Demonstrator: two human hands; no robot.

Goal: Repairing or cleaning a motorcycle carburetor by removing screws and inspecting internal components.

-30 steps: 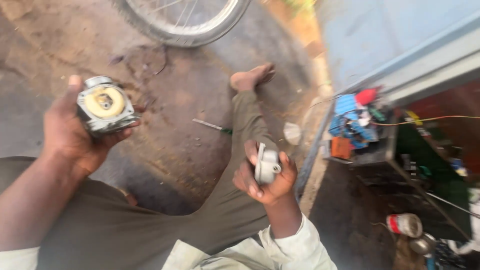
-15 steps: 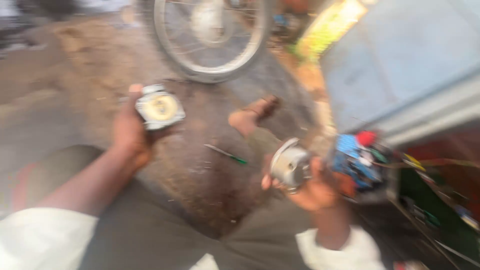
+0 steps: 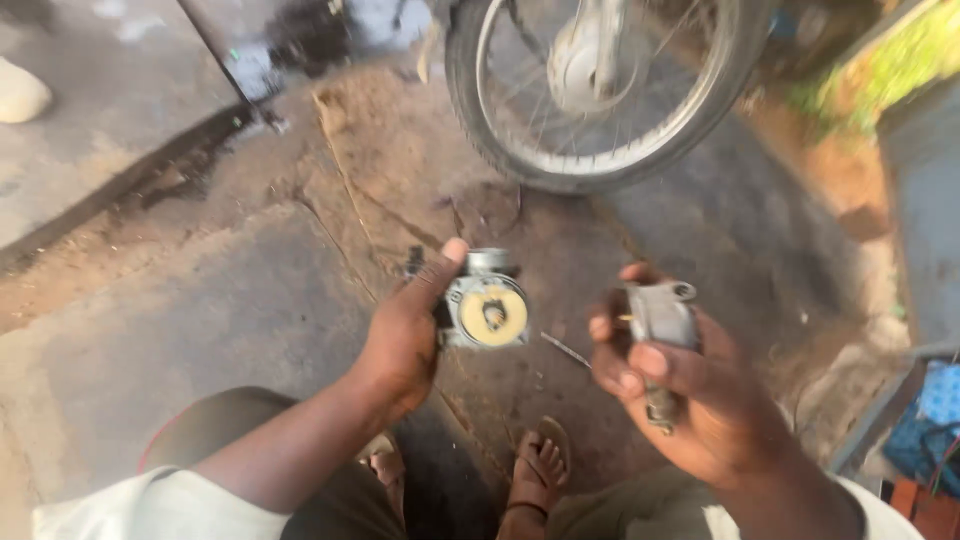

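My left hand grips a grey metal carburetor body with a round cream-coloured face turned toward me, thumb over its top. My right hand holds a smaller grey metal cover piece upright, fingers curled around its lower part. The two parts are apart, about a hand's width between them, both held above the dirt ground in front of my knees.
A spoked motorcycle wheel stands ahead at the top. A thin screwdriver-like tool lies on the oily ground. My sandalled foot is below. Blue items sit at the right edge, a pale shoe far left.
The view has swung up and left, bringing the wheel nearer. Both hands have come closer together toward the centre, each still holding its part.
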